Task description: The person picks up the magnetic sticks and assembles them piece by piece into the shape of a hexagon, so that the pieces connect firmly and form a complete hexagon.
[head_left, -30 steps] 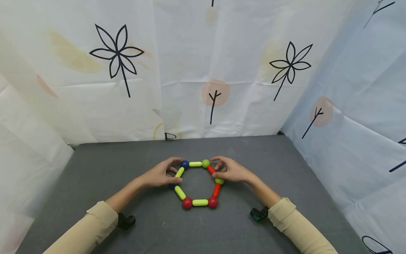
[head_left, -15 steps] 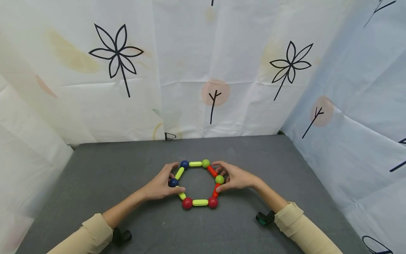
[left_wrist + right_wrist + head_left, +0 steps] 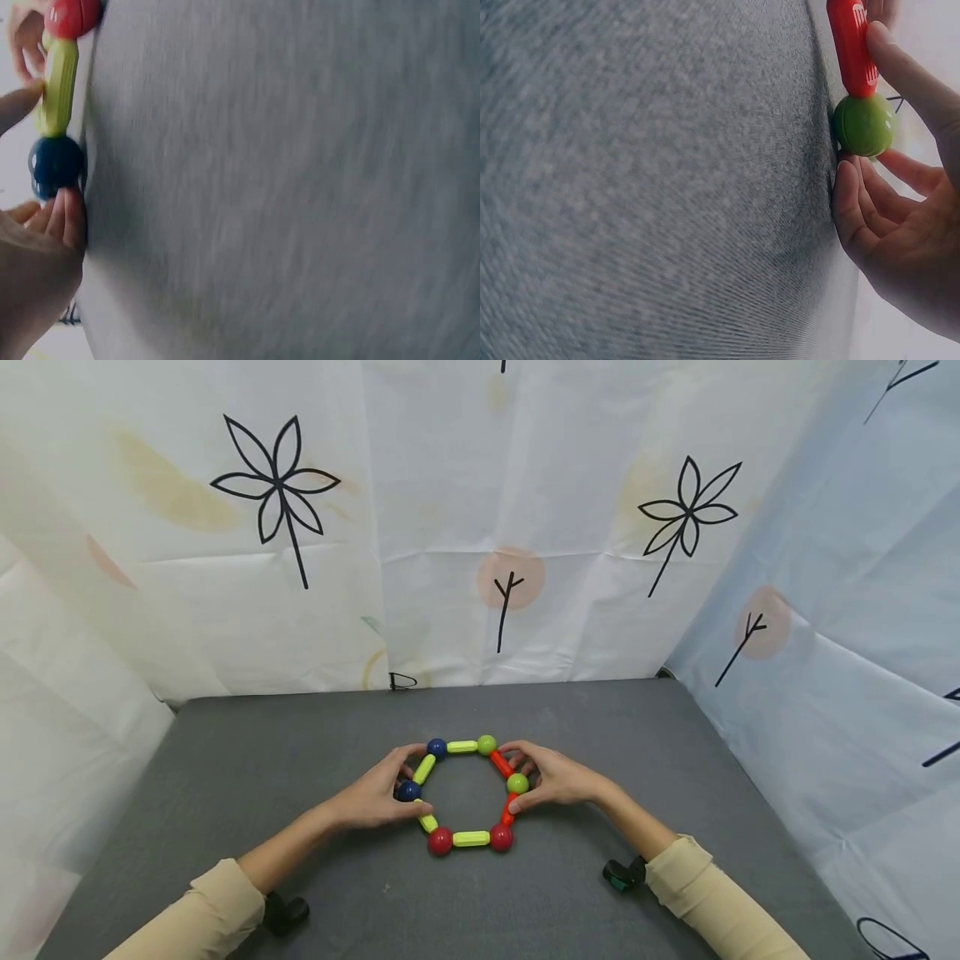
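A six-sided ring (image 3: 472,839) of magnetic building sticks and balls lies flat on the grey table. My left hand (image 3: 375,795) holds its left side, thumb along the lower-left yellow stick (image 3: 427,822) and fingers outside the dark blue ball (image 3: 408,791). On the opposite side, my right hand (image 3: 564,779) has its thumb on the lower red stick (image 3: 507,812), with fingers curled outside the green ball (image 3: 517,783). The left wrist view shows fingertips against the blue ball (image 3: 56,165). Fingertips sit beneath the green ball (image 3: 865,124) in the right wrist view.
Two red balls (image 3: 440,841) form the ring's near corners. The grey table (image 3: 465,910) ends at a white printed curtain (image 3: 442,618) behind, with more curtain at both sides. A dark wrist device (image 3: 624,875) sits by the right sleeve.
Both hands have slid towards me along the ring's sides, thumbs going from the upper part to the lower sticks. In the last half second the ring's near side has shifted slightly left.
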Tool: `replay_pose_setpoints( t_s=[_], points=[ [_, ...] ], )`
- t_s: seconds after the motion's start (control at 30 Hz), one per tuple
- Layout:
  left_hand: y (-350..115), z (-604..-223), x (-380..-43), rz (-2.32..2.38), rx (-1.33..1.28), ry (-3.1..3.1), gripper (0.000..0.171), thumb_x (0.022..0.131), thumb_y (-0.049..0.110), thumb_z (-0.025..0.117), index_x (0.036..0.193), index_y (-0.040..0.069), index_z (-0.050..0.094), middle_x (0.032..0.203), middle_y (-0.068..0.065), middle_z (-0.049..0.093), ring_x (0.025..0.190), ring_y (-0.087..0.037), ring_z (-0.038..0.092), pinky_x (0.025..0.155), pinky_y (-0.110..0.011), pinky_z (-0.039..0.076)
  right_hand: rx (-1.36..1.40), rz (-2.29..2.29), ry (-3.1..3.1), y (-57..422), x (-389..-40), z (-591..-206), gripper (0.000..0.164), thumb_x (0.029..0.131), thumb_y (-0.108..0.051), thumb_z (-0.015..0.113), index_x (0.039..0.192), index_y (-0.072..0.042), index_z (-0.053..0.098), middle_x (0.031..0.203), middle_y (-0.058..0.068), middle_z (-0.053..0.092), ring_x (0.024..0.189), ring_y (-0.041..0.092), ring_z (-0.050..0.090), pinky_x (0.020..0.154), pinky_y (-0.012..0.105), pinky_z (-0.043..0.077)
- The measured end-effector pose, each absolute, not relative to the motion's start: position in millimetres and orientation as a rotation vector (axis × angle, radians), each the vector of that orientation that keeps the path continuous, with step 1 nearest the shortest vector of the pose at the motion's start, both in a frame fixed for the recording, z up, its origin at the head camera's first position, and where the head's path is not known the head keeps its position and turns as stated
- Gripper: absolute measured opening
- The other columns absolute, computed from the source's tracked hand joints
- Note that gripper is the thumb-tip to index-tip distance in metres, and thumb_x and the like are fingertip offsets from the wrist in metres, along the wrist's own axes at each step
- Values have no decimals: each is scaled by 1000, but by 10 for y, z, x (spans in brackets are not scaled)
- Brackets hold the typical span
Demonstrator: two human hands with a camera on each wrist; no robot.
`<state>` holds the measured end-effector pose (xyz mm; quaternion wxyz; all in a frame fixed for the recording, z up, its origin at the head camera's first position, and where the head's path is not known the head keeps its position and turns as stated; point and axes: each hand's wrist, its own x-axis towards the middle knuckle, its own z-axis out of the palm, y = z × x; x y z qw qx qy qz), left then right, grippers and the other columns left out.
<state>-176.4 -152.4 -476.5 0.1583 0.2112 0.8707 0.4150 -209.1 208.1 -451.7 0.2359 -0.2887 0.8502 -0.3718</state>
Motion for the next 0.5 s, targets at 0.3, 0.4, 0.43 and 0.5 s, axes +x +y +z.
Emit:
replay_pose_setpoints(
  t_s=[0.3,0.4,0.43,0.5],
  points=[
    [-1793,-4792,-1950,1280,806,2390,86,91,23,91,161,7,44,161,-20,55,114,-17,73,96,-24,61,-825,-1152,2241,2150,-2200,-4533,69,99,-14,82,157,1,48,131,22,69,115,26,69,97,29,58],
    [-1821,-4801,-1957,1274,830,2408,84,91,23,91,160,7,46,160,-20,56,109,-12,73,92,-23,61,-842,-1138,2243,2152,-2211,-4533,66,100,-16,81,157,0,50,129,21,70,114,24,69,97,29,58],
    [-1822,-4802,-1955,1269,835,2416,83,91,23,91,160,8,47,160,-19,57,108,-11,73,91,-23,61,-849,-1131,2245,2148,-2212,-4533,66,100,-17,80,157,-1,51,128,20,71,114,23,68,96,29,58],
    [-1817,-4801,-1947,1251,843,2437,82,91,24,91,159,8,48,159,-18,58,107,-11,72,89,-23,60,-860,-1115,2250,2140,-2208,-4532,64,101,-18,79,157,-1,51,125,19,71,112,22,69,95,29,58]
  ],
)
